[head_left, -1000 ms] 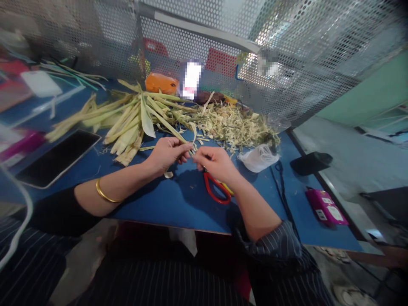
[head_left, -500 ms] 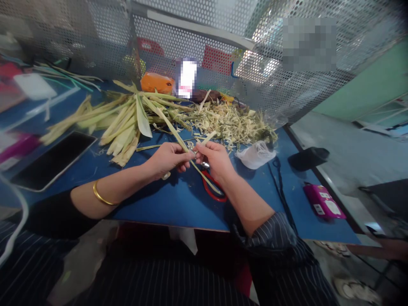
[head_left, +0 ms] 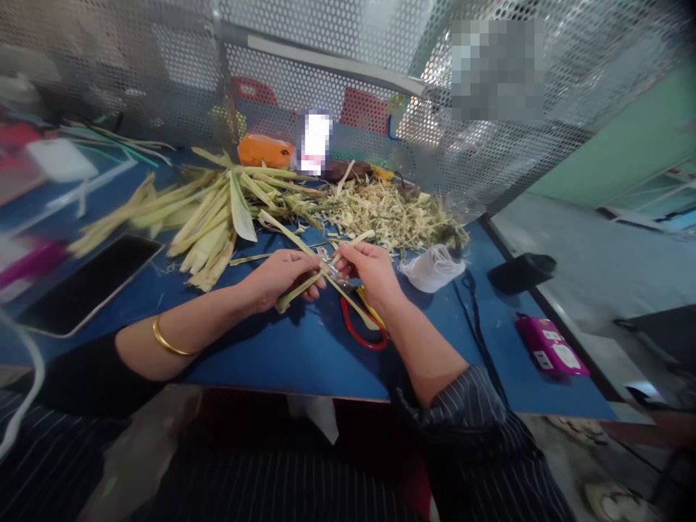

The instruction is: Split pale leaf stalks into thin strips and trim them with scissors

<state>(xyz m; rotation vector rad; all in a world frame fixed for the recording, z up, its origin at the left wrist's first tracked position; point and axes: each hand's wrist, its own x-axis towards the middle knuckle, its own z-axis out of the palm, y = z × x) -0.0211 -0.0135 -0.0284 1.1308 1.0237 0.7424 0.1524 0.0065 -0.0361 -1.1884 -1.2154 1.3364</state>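
Observation:
My left hand point(head_left: 288, 277) pinches pale green plant strips point(head_left: 348, 299) that cross between my hands. Close beside it, my right hand point(head_left: 370, 270) is closed on a short pale strip point(head_left: 359, 237), its end sticking out past the thumb. Something small and shiny shows between the fingertips, too small to make out. Beneath the hands, red-handled scissors point(head_left: 353, 336) lie on the blue table point(head_left: 261, 355), partly covered by the right hand and a strip. Beyond the hands are a bundle of long leaves point(head_left: 204, 225) and a heap of cut pieces point(head_left: 391, 214).
A dark phone or tablet point(head_left: 90, 283) lies at the left. White thread point(head_left: 432, 268), a black cord point(head_left: 472, 312), a black pouch point(head_left: 522, 271) and a purple packet point(head_left: 552, 346) are on the right. An orange packet point(head_left: 265, 151) stands by the perforated metal screen point(head_left: 304, 72).
The long strip's upper end has moved down and toward the hands. Another strip now slants down-left below my left fingers. More of the scissors shows, and the whole view has shifted slightly.

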